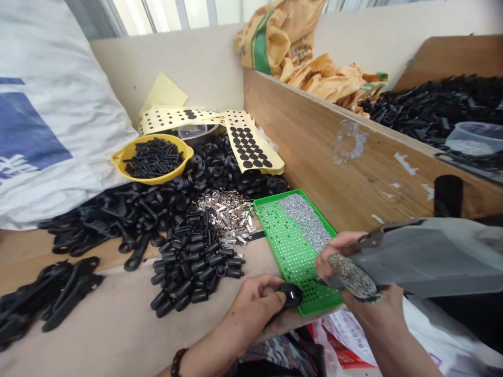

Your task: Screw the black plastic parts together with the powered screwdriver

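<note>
My left hand (251, 303) is closed round a black plastic part with a rounded, shiny end (291, 296). It is at the near left corner of a green perforated tray (275, 251). Small silvery screws (306, 220) fill the tray's far right side. My right hand (363, 311) grips a grey power screwdriver (424, 256), which lies over the tray's near right corner and hides part of that hand. The thin dark tip points left, towards the black part, apart from it. A speckled fuzzy pad (353, 277) sits on the tool by my fingers.
Left of the tray lie metal clips (231, 214), black cylindrical pieces (188, 277) and black handle-like parts (113, 214). Behind are a yellow basket (153, 178) of black pins and sheets of round black stickers (251, 144). A wooden partition (314, 141) borders the right; a white sack (58, 104) stands left.
</note>
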`<state>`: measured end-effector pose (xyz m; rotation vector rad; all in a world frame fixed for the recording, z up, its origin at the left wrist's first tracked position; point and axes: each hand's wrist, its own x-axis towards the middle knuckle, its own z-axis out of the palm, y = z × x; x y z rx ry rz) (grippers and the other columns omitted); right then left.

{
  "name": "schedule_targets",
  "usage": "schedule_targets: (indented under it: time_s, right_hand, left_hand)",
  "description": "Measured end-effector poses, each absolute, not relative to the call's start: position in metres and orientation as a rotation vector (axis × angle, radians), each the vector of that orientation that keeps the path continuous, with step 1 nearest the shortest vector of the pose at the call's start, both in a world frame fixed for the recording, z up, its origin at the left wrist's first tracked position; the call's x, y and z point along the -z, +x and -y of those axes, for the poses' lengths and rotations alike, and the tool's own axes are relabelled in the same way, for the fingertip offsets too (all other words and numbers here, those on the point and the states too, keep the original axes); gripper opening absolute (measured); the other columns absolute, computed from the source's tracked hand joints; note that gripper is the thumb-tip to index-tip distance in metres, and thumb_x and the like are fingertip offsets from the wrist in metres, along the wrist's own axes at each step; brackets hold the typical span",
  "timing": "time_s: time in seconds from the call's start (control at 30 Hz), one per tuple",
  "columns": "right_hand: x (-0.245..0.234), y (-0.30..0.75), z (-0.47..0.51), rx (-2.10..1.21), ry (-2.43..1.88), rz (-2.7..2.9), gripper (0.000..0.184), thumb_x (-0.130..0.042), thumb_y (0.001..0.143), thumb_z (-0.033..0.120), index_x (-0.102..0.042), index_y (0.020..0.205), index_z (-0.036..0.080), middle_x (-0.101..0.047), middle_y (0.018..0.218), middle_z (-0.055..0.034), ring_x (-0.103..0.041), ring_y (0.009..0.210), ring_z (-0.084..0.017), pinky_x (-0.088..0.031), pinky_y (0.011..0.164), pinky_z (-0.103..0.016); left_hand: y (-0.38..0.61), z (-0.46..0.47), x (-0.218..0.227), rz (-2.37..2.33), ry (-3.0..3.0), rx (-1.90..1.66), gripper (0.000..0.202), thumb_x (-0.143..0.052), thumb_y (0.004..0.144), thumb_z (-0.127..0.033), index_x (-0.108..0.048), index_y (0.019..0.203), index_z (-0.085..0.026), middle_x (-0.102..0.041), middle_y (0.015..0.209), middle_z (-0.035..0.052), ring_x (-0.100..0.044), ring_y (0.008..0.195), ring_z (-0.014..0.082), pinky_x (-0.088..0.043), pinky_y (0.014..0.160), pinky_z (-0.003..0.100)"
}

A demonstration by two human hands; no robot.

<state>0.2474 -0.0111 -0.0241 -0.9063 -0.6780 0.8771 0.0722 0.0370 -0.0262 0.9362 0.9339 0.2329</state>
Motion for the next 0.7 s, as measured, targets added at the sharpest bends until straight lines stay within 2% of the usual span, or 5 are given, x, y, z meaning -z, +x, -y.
schedule_targets:
  time_s: [0.23,0.33,0.47,0.63,0.7]
  right_hand:
    - [0.024,0.244,0.014,-0.801,-0.971,0.705,0.014,-0.061,0.081,0.029,-0.067,0.092,0.024,-0.059,0.056,0.0005,-0.056,0.047,-0.018,-0.045,0.045,-0.030]
    - [0.027,0.246,0.015,-0.815,-0.971,0.714,0.013,-0.059,0.083,0.033,-0.067,0.089,0.024,-0.060,0.056,0.0003,-0.056,0.047,-0.018,-0.045,0.046,-0.030]
    - [0.031,0.248,0.015,-0.810,-0.991,0.735,0.008,-0.062,0.080,0.027,-0.067,0.086,0.024,-0.060,0.057,0.0011,-0.056,0.048,-0.017,-0.046,0.048,-0.030]
    - [0.022,0.242,0.015,-0.731,-1.002,0.750,0.019,-0.068,0.078,0.035,-0.066,0.093,0.024,-0.059,0.055,0.0017,-0.054,0.045,-0.017,-0.043,0.045,-0.030]
    - [0.011,0.239,0.017,-0.678,-1.031,0.750,0.028,-0.070,0.076,0.046,-0.066,0.093,0.024,-0.061,0.057,0.0012,-0.054,0.046,-0.017,-0.044,0.046,-0.030]
  left_hand:
    - [0.073,-0.037,0.028,-0.918,0.943,-0.250,0.034,-0.067,0.064,-0.037,-0.063,0.084,-0.011,-0.058,0.058,-0.0010,-0.038,0.040,0.0049,-0.032,0.039,0.018]
    - [0.073,-0.037,0.029,-0.920,0.930,-0.253,0.033,-0.066,0.064,-0.036,-0.063,0.084,-0.010,-0.057,0.058,-0.0016,-0.038,0.039,0.0047,-0.032,0.039,0.018]
    - [0.073,-0.037,0.028,-0.921,0.938,-0.251,0.032,-0.066,0.064,-0.034,-0.063,0.084,-0.010,-0.056,0.056,-0.0023,-0.039,0.039,0.0050,-0.032,0.039,0.018]
    - [0.072,-0.038,0.030,-0.923,0.967,-0.247,0.030,-0.065,0.066,-0.034,-0.063,0.084,-0.010,-0.055,0.055,-0.0027,-0.038,0.039,0.0051,-0.031,0.039,0.018]
    - [0.072,-0.038,0.031,-0.921,0.974,-0.239,0.031,-0.064,0.066,-0.034,-0.063,0.086,-0.011,-0.057,0.058,-0.0016,-0.040,0.040,0.0056,-0.031,0.039,0.018]
